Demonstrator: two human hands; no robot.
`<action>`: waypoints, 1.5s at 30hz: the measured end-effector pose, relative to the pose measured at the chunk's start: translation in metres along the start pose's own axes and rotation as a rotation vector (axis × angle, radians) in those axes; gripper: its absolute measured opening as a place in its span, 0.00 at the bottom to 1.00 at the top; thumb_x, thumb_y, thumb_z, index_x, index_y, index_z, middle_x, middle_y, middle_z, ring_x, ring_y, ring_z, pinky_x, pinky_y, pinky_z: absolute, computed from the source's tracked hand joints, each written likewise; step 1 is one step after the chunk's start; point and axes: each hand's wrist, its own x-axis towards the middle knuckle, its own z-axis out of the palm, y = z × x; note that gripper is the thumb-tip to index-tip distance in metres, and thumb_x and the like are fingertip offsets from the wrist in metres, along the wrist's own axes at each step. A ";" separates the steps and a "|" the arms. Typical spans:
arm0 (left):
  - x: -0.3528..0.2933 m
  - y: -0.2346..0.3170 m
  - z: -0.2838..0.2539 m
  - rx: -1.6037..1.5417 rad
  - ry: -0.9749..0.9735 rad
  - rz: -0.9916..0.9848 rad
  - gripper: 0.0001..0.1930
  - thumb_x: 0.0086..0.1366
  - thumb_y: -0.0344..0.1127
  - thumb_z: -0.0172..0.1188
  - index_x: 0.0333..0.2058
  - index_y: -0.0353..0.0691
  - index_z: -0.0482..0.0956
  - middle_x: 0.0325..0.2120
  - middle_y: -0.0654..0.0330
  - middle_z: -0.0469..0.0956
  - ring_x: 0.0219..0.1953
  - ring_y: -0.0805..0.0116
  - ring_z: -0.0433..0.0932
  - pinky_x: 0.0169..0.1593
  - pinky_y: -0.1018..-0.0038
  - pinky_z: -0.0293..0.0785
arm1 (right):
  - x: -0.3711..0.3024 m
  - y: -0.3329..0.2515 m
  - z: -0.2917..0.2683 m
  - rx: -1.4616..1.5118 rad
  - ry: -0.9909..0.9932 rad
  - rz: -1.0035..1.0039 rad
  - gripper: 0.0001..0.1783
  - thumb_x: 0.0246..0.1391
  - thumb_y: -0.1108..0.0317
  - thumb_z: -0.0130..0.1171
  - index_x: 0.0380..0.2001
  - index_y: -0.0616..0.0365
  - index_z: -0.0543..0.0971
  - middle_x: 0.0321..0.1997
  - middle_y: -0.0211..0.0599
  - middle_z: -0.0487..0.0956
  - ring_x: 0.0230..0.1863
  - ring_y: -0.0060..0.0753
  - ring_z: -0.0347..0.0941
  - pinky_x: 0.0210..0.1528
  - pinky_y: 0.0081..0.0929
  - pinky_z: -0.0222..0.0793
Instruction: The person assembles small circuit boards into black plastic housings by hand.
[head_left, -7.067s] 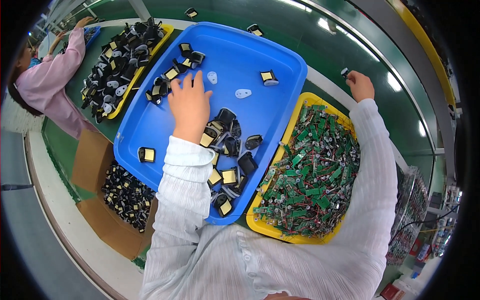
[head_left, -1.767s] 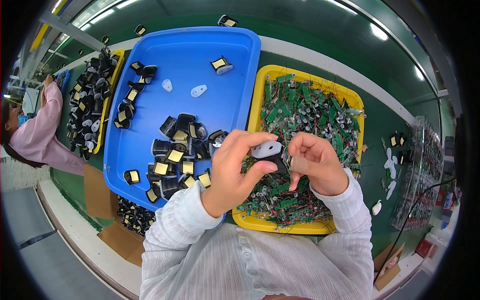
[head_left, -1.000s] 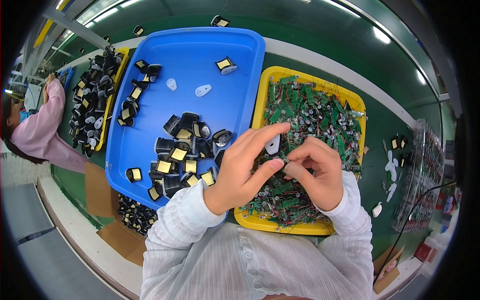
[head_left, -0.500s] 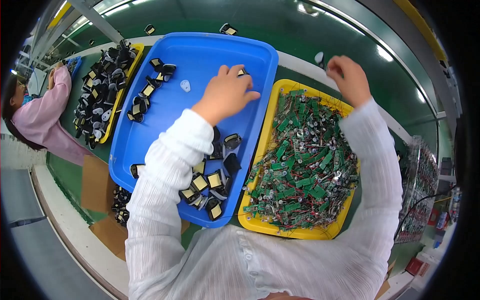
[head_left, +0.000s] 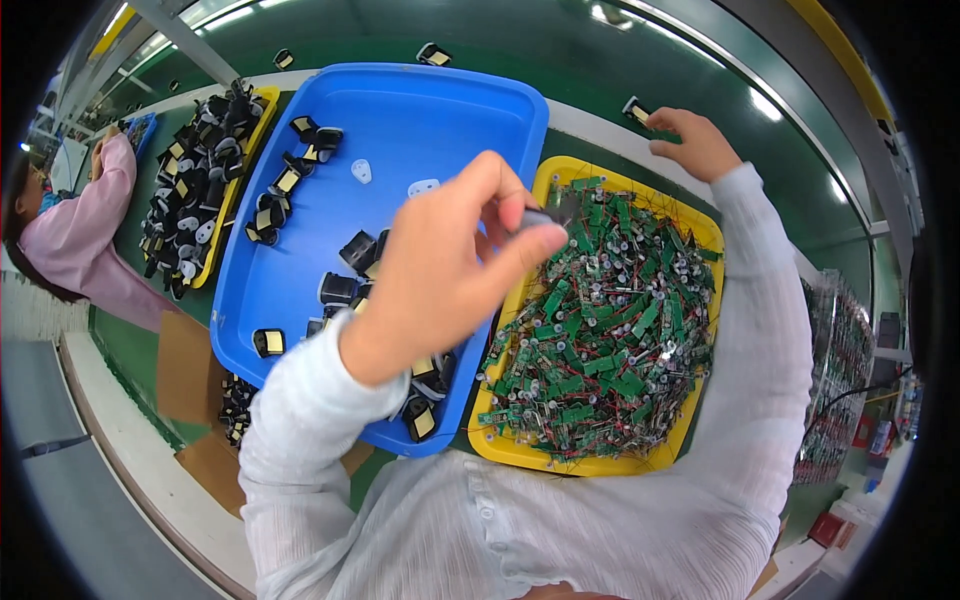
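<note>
My left hand (head_left: 445, 260) is raised over the seam between the blue tray (head_left: 420, 120) and the yellow tray (head_left: 520, 450), pinching a small dark grey part (head_left: 545, 216) between thumb and fingers. My right hand (head_left: 692, 140) reaches far across to the green belt past the yellow tray, its fingers on a small black and yellow part (head_left: 636, 110). The yellow tray is heaped with small green circuit boards (head_left: 610, 320) with red wires. In the blue tray lie several black and yellow square parts (head_left: 340, 285) and two pale oval pieces (head_left: 362, 171).
A second yellow tray (head_left: 205, 190) full of black parts sits at the left, where another person in a pink sleeve (head_left: 85, 245) works. A cardboard box (head_left: 195, 390) with more black parts stands below the blue tray. Loose parts lie on the green belt (head_left: 500, 40).
My left hand has come back from the far side of the blue tray toward me, now holding a small dark part. My right hand stays stretched out to the belt.
</note>
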 end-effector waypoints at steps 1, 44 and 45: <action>-0.009 0.004 0.006 -0.138 0.012 0.008 0.12 0.55 0.33 0.59 0.32 0.35 0.65 0.23 0.59 0.72 0.24 0.74 0.71 0.28 0.81 0.67 | -0.017 -0.026 -0.015 0.081 -0.003 -0.149 0.13 0.44 0.67 0.58 0.36 0.56 0.76 0.40 0.39 0.76 0.43 0.41 0.71 0.48 0.33 0.65; -0.046 -0.031 0.054 -0.053 0.109 0.203 0.13 0.44 0.25 0.64 0.32 0.36 0.78 0.34 0.57 0.77 0.40 0.59 0.75 0.43 0.70 0.72 | -0.144 -0.158 0.021 0.841 0.084 -0.096 0.06 0.47 0.72 0.54 0.21 0.63 0.71 0.18 0.39 0.66 0.22 0.39 0.63 0.26 0.30 0.57; -0.046 -0.030 0.053 0.028 0.130 0.258 0.13 0.43 0.25 0.64 0.32 0.37 0.78 0.34 0.58 0.77 0.41 0.58 0.75 0.42 0.69 0.72 | -0.145 -0.159 0.021 0.848 0.059 -0.075 0.06 0.47 0.72 0.54 0.21 0.63 0.71 0.18 0.39 0.66 0.22 0.39 0.64 0.25 0.30 0.58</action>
